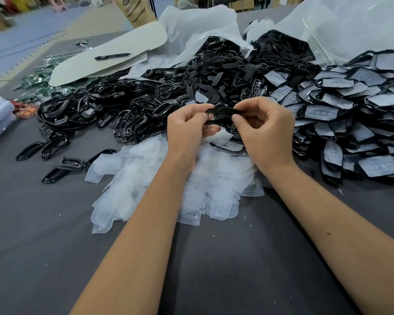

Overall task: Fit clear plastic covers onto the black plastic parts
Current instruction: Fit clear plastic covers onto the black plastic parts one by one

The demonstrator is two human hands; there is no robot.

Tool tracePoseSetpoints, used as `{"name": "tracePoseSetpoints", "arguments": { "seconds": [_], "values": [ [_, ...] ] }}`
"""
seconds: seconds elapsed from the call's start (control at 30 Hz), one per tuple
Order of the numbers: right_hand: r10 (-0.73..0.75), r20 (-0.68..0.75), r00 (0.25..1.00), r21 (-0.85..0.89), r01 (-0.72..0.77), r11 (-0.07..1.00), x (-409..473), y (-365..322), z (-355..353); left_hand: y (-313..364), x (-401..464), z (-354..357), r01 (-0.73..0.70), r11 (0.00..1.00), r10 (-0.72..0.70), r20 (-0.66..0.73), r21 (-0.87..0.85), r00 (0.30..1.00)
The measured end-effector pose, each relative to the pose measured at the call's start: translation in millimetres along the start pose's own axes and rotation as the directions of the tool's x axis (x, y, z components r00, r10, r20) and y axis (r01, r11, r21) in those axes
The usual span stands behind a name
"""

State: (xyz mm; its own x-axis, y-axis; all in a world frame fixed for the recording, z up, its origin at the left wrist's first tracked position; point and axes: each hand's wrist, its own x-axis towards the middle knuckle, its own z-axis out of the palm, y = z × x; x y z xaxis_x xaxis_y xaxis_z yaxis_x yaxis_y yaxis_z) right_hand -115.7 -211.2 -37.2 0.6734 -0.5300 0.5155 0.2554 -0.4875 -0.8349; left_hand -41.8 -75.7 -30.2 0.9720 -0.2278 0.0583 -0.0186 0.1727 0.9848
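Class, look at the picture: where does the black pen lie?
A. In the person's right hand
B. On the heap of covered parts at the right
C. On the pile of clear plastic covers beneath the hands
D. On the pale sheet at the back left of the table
D: the black pen lies on the pale sheet at the back left, well away from both hands.

Black part mostly hidden by fingers of left hand and right hand; shape unclear. Clear cover under hands half hidden. Brown tube cut by top edge, print blurred. Right pile cut by right edge. Green bits too small to identify.
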Motion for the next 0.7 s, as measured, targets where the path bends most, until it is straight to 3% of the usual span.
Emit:
{"name": "tracePoseSetpoints", "arguments": {
  "seconds": [0.13, 0.37, 0.7],
  "values": [
    [0.017, -0.012, 1.0, 0.038, -0.017, 0.999, 1.3, 1.8, -1.9, -0.9, -2.1, -0.1, -0.069, 0.995, 0.069, 0.007, 0.068, 0.998],
    [0.131, 0.065, 0.989, 0.228, -0.142, 0.963, 2.6, 3.1, -2.5, 6.9, -7.7, 4.6, -0.043, 0.994, 0.02, 0.231, 0.096, 0.973],
    [0.29, 0.091, 0.953, 0.429, -0.3, 0.852, 3.5, -1.7, -4.3, 5.2, -5.9, -0.4, -0.082, 0.995, 0.078, 0.057, 0.061, 0.995]
  ]
}}
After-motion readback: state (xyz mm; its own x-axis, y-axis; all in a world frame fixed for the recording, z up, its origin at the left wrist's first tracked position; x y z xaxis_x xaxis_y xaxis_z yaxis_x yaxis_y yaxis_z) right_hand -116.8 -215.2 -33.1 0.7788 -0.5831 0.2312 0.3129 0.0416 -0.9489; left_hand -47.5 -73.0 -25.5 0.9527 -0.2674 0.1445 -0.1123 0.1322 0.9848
